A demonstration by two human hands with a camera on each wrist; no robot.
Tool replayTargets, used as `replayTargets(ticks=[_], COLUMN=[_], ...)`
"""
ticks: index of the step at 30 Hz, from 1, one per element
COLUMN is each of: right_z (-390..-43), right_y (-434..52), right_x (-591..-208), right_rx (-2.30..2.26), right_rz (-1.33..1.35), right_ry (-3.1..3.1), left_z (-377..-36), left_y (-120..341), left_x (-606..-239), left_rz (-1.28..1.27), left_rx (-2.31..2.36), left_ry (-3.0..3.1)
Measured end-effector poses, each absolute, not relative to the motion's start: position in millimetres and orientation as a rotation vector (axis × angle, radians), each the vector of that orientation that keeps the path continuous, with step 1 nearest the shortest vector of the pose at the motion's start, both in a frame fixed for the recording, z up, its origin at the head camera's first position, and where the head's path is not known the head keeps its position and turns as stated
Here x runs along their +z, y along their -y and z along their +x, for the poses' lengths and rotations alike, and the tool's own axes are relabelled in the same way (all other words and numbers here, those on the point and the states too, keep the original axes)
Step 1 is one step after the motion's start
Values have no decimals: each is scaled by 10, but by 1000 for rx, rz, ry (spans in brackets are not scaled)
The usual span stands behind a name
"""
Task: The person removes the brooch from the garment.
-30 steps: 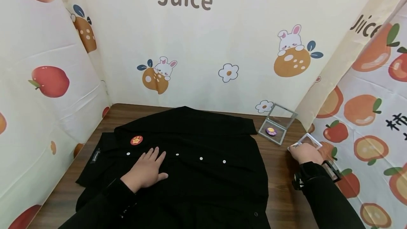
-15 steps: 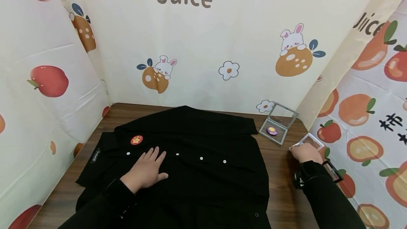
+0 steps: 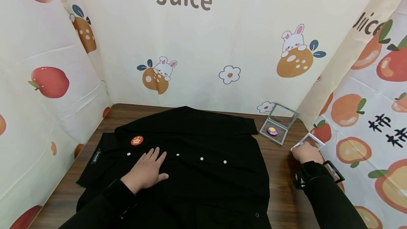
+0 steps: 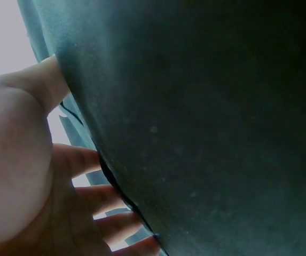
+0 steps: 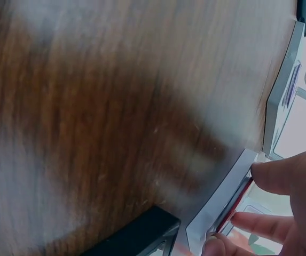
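Note:
A black shirt (image 3: 203,183) with white buttons lies spread on the table, a red badge with a yellow star (image 3: 137,140) on it. My left hand (image 3: 147,170) rests flat on the shirt, fingers spread; in the left wrist view dark cloth fills most of the picture. At the right, my right hand (image 3: 307,152) reaches into a white case (image 5: 217,200) whose clear lid (image 3: 313,140) stands up. Seen from the right wrist, its thumb (image 5: 273,176) and fingers pinch a thin, red-edged badge (image 5: 235,204) at the case; most of its face is hidden.
Behind the right hand stands a grey case (image 3: 279,139) with its clear lid raised, a purple and yellow badge (image 3: 272,131) inside. A black case (image 3: 334,171) sits beside the right wrist. Printed curtains (image 3: 197,45) close in the wooden table (image 3: 279,172) at the back and sides.
Both hands keep almost the same place. The view has shifted slightly, and the right curtain's print has slid to the left in it.

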State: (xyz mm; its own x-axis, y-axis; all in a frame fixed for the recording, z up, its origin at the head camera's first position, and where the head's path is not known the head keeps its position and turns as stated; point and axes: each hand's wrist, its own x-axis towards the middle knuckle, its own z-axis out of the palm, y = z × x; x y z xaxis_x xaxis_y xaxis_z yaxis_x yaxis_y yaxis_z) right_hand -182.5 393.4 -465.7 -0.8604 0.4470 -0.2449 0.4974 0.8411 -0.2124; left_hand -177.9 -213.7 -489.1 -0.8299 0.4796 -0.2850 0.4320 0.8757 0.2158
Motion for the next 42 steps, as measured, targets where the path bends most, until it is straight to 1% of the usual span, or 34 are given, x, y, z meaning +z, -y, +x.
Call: replayTargets(ticks=[11, 18, 29, 37, 42], right_z=[-1789, -1794, -1851, -1811, -1815], right_y=[-4000, -3977, -3969, -3911, -3889], right_x=[-4804, -4785, -4746, -4725, -4716], right_rx=[-371, -392, -452, -456, -426], right_rz=[677, 655, 767, 830, 801], right_ry=[-2964, -2921, -2823, -2811, -2815], left_z=[-1780, -1773, -1771, -1761, -1756], left_y=[2126, 2134, 2140, 2137, 2134], left_x=[-4894, -4885, -4870, -4869, -4850], left_rz=[694, 683, 678, 671, 674], left_rx=[209, 193, 202, 201, 219], left_ry=[-2719, -2720, -2717, -2715, -2709])
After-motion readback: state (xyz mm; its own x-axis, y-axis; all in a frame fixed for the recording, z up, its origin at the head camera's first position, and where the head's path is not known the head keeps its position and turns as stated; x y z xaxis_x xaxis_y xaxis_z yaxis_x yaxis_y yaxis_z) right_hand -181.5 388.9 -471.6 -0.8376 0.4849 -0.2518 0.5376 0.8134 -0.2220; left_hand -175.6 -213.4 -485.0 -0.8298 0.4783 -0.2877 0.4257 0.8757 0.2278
